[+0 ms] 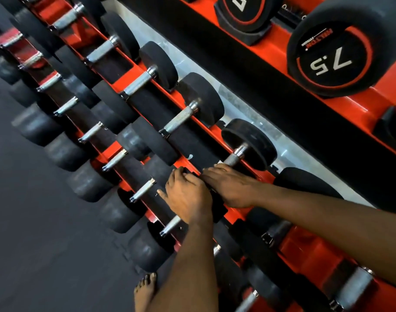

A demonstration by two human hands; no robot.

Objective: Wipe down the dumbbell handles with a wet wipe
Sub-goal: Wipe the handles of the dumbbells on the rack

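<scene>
- Resting on the near end of one dumbbell (248,143) in the rack's middle row, both hands sit side by side, touching or as good as.
- The left hand (189,197) is on top of that dumbbell's near head. Its fingers (180,174) are curled over the far edge of the black head and grip it, with one digit splayed out to the side.
- The right hand (228,188) lies flat across the spot where the handle (236,156) meets the near head. Its fingers (215,171) are pretty much straight and together, tips pointing toward the left hand.
- Only the far bit of that knurled chrome handle shows, poking out past the right hand up to the far head. The rest is covered.
- The wipe can't be made out; the hands cover whatever's under them.
- The dumbbell lies across the red rack (305,251) like its neighbours, in a line of black heads and chrome handles running diagonally up to the left.
- A tiny white speck (190,156) sits on the black pad just beyond the hands, too small to tell what it is.
- A lower row (80,183) of dumbbells runs parallel, closer to the floor (34,221).
- The top shelf holds a fat round one marked 7.5 (332,57).
- A bare foot (145,289) stands on the dark floor at the bottom edge, just beside the lower row.
</scene>
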